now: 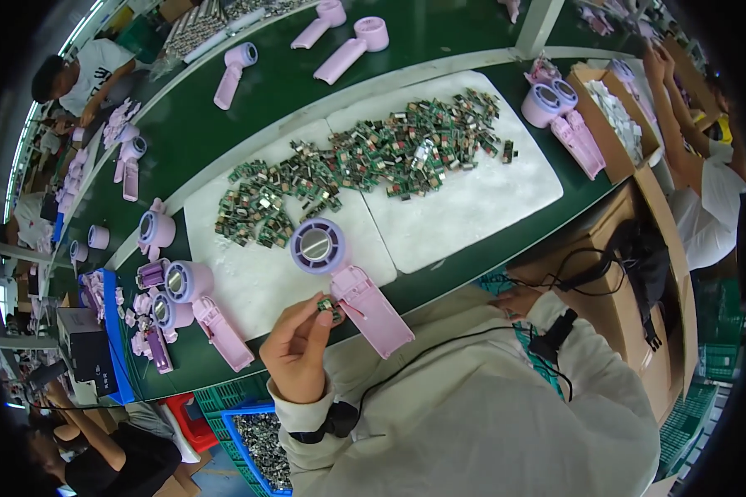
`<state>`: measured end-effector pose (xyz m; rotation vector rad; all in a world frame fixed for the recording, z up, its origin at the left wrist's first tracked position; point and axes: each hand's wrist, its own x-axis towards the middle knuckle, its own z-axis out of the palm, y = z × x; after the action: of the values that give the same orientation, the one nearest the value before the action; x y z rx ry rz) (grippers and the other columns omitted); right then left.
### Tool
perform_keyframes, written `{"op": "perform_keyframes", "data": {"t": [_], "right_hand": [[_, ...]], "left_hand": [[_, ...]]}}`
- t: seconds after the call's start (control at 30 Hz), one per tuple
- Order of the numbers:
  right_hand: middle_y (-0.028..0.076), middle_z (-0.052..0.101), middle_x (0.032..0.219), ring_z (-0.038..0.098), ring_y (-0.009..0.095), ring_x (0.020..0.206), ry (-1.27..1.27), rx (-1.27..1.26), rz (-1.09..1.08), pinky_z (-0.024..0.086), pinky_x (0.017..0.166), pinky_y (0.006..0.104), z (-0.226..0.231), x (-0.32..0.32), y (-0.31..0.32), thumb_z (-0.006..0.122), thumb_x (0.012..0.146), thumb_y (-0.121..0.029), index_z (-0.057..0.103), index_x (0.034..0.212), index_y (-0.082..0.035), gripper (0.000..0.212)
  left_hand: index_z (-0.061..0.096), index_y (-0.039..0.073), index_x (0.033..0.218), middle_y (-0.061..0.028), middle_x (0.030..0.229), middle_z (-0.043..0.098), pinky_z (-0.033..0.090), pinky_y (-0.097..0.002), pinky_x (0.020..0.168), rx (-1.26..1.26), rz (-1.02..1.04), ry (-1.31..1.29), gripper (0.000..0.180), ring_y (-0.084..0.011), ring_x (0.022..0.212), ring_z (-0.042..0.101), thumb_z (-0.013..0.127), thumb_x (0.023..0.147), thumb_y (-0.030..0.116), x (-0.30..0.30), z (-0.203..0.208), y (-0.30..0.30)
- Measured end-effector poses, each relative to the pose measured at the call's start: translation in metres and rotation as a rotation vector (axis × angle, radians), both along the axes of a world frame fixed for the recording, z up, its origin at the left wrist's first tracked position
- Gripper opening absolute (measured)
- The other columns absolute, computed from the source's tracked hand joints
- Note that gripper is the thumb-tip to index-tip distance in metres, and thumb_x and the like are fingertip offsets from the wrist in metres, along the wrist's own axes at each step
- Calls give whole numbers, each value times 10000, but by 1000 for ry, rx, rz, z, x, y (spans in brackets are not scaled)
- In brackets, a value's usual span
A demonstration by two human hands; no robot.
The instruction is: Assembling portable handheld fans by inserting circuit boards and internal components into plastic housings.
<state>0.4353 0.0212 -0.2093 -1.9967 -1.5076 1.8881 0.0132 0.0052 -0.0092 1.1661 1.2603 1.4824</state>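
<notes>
My left hand (300,352) pinches a small green circuit board (329,308) between thumb and fingertips. Right beside it lies a pink handheld fan (373,319), its handle shell open and a red wire showing near the board. The fan's round purple-rimmed head (317,245) rests on the white foam sheet (489,219), and its handle reaches over the table's near edge. Low by the table edge, close to my body, is my right hand (518,301); its fingers are too small and partly hidden to read.
A long heap of circuit boards (389,153) covers the middle of the foam. More fans (189,282) stand at the left, others (547,103) at the right beside a cardboard box (609,116). A blue crate of small parts (261,447) sits below. Co-workers (99,74) sit around.
</notes>
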Motion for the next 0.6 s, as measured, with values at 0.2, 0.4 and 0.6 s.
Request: {"op": "perform_keyframes", "data": {"t": [0.2, 0.4, 0.6], "right_hand": [[30, 638, 912, 602, 154, 852, 93, -221, -238, 492, 722, 326, -39, 15, -16, 795, 867, -385, 679, 1064, -40, 414], [21, 654, 830, 580, 118, 748, -98, 181, 9, 484, 697, 278, -13, 0, -21, 797, 893, -305, 656, 976, -27, 323], [112, 717, 958, 645, 142, 883, 121, 132, -328, 518, 788, 316, -22, 5, -14, 770, 887, -368, 716, 1024, -29, 370]], "left_hand": [[671, -56, 1224, -186, 1195, 680, 575, -325, 908, 44, -51, -4, 313, -218, 1015, 697, 645, 920, -126, 1, 1, -3], [668, -59, 1222, -187, 1196, 676, 577, -332, 910, 8, -40, -16, 316, -224, 1035, 692, 642, 917, -135, 1, 5, -7], [651, -53, 1250, -164, 1187, 671, 556, -293, 909, 53, -83, -60, 338, -205, 1049, 679, 630, 924, -142, 2, 4, 5]]}}
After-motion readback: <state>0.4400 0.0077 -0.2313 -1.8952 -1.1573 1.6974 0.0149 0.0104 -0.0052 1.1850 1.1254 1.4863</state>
